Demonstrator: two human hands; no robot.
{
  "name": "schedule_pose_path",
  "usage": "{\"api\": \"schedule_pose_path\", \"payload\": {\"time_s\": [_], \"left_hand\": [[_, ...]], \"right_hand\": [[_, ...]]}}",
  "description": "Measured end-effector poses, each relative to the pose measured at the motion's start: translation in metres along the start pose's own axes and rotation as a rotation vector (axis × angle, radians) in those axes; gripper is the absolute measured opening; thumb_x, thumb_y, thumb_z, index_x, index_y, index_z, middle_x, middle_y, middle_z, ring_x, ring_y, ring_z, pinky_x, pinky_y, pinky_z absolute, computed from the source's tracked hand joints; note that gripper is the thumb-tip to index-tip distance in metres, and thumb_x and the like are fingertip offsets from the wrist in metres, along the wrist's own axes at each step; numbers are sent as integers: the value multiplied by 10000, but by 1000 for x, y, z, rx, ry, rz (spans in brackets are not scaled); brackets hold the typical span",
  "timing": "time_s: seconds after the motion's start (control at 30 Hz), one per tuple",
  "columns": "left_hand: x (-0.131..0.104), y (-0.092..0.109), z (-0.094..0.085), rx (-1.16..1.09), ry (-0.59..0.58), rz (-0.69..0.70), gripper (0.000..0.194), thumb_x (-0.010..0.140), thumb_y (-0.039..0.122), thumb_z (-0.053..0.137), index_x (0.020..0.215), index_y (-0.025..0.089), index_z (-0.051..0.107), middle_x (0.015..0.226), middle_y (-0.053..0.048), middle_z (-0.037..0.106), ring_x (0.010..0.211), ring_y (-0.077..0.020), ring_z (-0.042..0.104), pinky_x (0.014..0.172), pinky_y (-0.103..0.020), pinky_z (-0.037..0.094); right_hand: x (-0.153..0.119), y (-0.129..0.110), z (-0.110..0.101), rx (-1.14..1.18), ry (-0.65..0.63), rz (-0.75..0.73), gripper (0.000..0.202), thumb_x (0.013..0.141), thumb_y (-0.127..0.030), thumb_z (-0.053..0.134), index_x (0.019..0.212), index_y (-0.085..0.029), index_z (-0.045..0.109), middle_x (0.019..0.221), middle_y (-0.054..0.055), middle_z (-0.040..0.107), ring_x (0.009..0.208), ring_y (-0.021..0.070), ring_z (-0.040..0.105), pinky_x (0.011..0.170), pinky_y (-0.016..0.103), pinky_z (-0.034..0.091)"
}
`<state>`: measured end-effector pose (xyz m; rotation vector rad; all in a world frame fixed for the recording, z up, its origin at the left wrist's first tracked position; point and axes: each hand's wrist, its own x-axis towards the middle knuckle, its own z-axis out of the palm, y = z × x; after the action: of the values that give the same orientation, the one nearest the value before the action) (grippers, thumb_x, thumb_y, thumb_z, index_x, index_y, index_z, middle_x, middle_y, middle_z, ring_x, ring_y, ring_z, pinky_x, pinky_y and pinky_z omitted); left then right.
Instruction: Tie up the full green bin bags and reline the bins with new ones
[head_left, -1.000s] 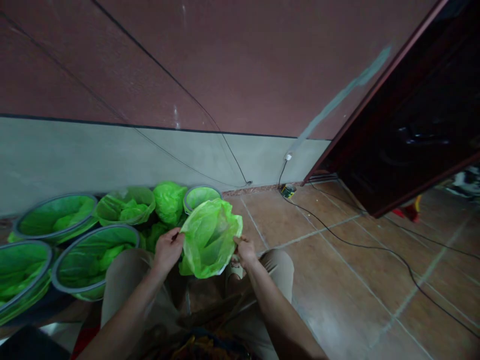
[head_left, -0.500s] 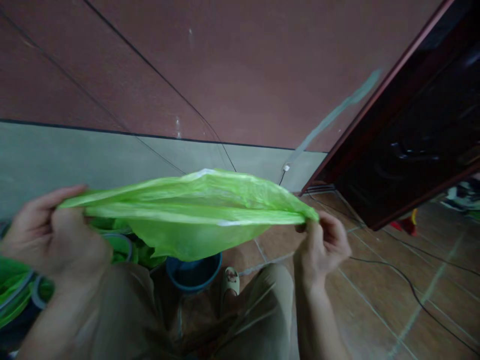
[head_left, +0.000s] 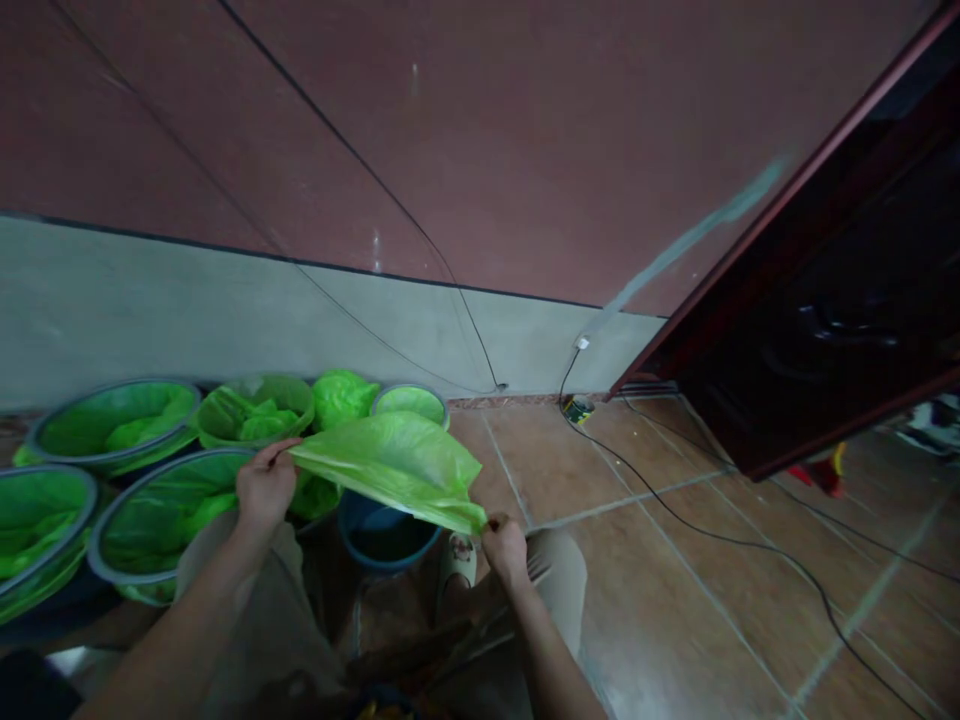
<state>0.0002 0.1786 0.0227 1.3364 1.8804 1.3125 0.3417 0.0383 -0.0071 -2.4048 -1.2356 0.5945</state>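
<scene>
A bright green plastic bag [head_left: 397, 460] is stretched between my two hands, above a blue basin [head_left: 386, 540] on the floor. My left hand [head_left: 266, 485] pinches its left corner, in front of the lined bins. The right end of the bag is pinched by my right hand [head_left: 504, 545], just above my right knee. The bag slopes down to the right and covers part of the basin's rim.
Several bins lined with green bags, one a grey-rimmed bin [head_left: 142, 430], stand along the wall at the left. A small can [head_left: 578, 408] and a black cable [head_left: 675, 507] lie on the tiled floor. A dark door [head_left: 847, 300] is at the right.
Both hands have moved down, away from the camera and closer together. The bag has gone lower with them and is less widely stretched. More bins and the can now show.
</scene>
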Motion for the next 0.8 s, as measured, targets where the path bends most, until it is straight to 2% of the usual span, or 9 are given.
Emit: {"api": "schedule_pose_path", "payload": {"time_s": [0.07, 0.17, 0.3, 0.37, 0.53, 0.7, 0.73, 0.8], "left_hand": [[1, 0, -5, -31, -1, -53, 415, 745, 253, 474, 1058, 138, 720, 601, -10, 612, 480, -131, 504, 444, -226, 383], [-2, -6, -10, -40, 13, -105, 412, 730, 257, 487, 1049, 156, 727, 606, -6, 613, 503, -135, 517, 471, -228, 401], [-5, -16, -16, -69, -10, -119, 427, 726, 266, 497, 1073, 168, 726, 625, 2, 617, 528, -133, 528, 498, -226, 412], [-4, -17, -20, -67, -38, -140, 432, 725, 259, 511, 1086, 156, 724, 614, 8, 614, 538, -135, 536, 508, -227, 414], [-5, -13, -26, -54, -59, -150, 431, 733, 240, 534, 1110, 138, 716, 580, 30, 597, 548, -132, 534, 519, -221, 411], [-7, -14, -26, -35, -79, -135, 427, 745, 244, 539, 1118, 128, 711, 583, 34, 593, 548, -128, 521, 517, -219, 401], [-8, -13, -26, -30, -82, -132, 424, 749, 246, 535, 1116, 128, 712, 576, 35, 585, 543, -127, 514, 514, -218, 396], [-8, -11, -25, -27, -88, -131, 420, 761, 248, 520, 1116, 128, 709, 570, 34, 575, 536, -126, 502, 508, -217, 389]], "right_hand": [[-3, -2, 3, -59, -20, -25, 199, 753, -127, 548, 792, -172, 738, 806, 117, 747, 817, 230, 696, 619, 235, 417], [-6, -3, 21, -49, -80, -61, 203, 726, -86, 573, 813, -164, 738, 827, 102, 749, 813, 208, 685, 637, 222, 413], [-6, -8, 48, 94, -201, -151, 331, 753, -134, 613, 1065, -174, 718, 917, 77, 755, 828, 187, 688, 688, 217, 445], [-3, -15, 56, 93, -234, -173, 394, 774, -180, 628, 1164, -183, 687, 947, 79, 756, 858, 195, 694, 728, 228, 461], [-1, -28, 64, -82, -249, -199, 294, 814, -224, 629, 1089, -188, 726, 1058, 113, 739, 1008, 226, 677, 852, 263, 460], [-22, -26, 79, -118, -305, -258, 460, 814, -432, 659, 1191, -169, 668, 1085, 141, 719, 1037, 254, 668, 874, 302, 473], [-28, -26, 84, -126, -303, -268, 471, 794, -428, 681, 1183, -162, 668, 1109, 153, 707, 1058, 264, 658, 885, 311, 472], [-38, -28, 91, -88, -289, -223, 369, 763, -313, 715, 1089, -142, 697, 1109, 175, 699, 1065, 280, 649, 893, 333, 471]]}}
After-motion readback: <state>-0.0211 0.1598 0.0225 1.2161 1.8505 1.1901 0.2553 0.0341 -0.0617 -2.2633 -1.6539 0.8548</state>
